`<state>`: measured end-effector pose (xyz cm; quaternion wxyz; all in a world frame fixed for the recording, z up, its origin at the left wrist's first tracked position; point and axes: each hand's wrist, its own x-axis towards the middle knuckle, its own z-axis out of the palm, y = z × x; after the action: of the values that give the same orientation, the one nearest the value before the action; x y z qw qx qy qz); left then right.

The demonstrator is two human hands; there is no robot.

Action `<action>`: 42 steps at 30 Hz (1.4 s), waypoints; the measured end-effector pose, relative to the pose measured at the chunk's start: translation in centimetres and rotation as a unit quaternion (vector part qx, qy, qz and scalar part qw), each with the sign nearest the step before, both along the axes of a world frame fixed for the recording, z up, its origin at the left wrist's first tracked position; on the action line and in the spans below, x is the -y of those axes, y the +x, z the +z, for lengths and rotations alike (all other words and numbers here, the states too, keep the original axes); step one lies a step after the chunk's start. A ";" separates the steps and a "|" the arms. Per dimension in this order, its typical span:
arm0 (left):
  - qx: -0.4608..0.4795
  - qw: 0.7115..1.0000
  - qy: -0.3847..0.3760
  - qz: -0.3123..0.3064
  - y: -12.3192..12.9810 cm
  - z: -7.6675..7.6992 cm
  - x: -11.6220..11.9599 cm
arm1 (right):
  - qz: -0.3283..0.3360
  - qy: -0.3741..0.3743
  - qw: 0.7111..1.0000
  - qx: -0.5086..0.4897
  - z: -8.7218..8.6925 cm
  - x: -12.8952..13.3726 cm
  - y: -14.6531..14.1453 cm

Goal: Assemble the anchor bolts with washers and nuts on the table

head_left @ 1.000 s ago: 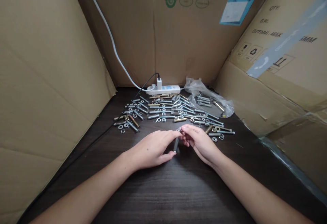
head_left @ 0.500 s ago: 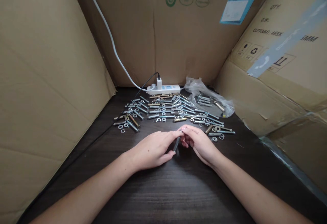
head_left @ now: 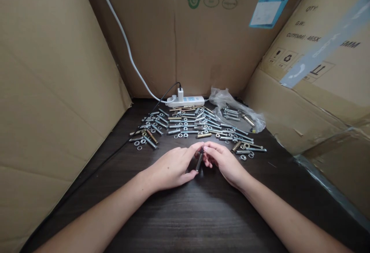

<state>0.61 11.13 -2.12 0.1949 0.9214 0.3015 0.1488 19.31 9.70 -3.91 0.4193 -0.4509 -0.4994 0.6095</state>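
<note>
Just in front of the rows of hardware, a dark metal expansion bolt (head_left: 199, 162) is held at a slant between my hands. My left hand (head_left: 172, 169) grips it lengthwise, thumb at the near end and index finger at the far end. My right hand (head_left: 227, 163) pinches around the far end, its other fingers curled underneath. Whether a nut or washer sits between those fingertips is too small to make out. Beyond the hands lie several bolts and sleeves, among them a brass-coloured sleeve (head_left: 204, 135), with loose washers and nuts (head_left: 185, 135).
A white power strip (head_left: 187, 101) with a plugged-in adapter stands behind the hardware. A clear plastic bag (head_left: 257, 120) holding more bolts lies at the back right. Cardboard boxes (head_left: 150, 33) wall in the dark table (head_left: 185, 222). A black cable (head_left: 98, 164) runs along the left.
The fingertips of both hands have shifted slightly at the bolt's far end, and my left index finger is more bent. The bolt has turned a little and looks darker.
</note>
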 end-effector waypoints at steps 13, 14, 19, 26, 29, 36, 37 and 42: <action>-0.017 1.000 0.011 0.001 0.2 0.4 0.0 | 0.010 0.000 1.000 -0.011 0.1 0.4 -0.3; -0.018 1.000 0.012 0.003 0.2 0.4 0.0 | 0.013 0.009 1.000 -0.005 0.1 0.4 -0.3; -0.011 1.000 0.020 0.009 0.2 0.5 0.0 | 0.019 0.025 0.999 0.017 0.3 0.5 -0.3; -0.006 1.000 0.027 -0.006 0.1 0.5 -0.1 | 0.023 0.022 0.999 0.016 0.3 0.6 -0.5; -0.011 0.999 0.038 -0.002 0.1 0.6 -0.1 | 0.028 0.048 0.997 0.052 0.5 0.3 0.2; -0.006 0.996 0.075 0.039 -0.1 0.4 -0.2 | -0.091 0.252 0.873 0.409 1.0 -1.7 4.8; -0.005 0.996 0.075 0.040 -0.1 0.4 -0.2 | -0.085 0.258 0.859 0.434 0.9 -1.9 5.2; -0.001 0.998 0.061 0.034 -0.2 0.2 -0.4 | -0.037 0.271 0.829 0.488 0.1 -1.7 4.6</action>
<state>0.41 11.53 -1.91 0.1327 0.9208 0.3236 0.1725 23.90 11.43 -3.81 0.2483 -0.5759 -0.7672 0.1344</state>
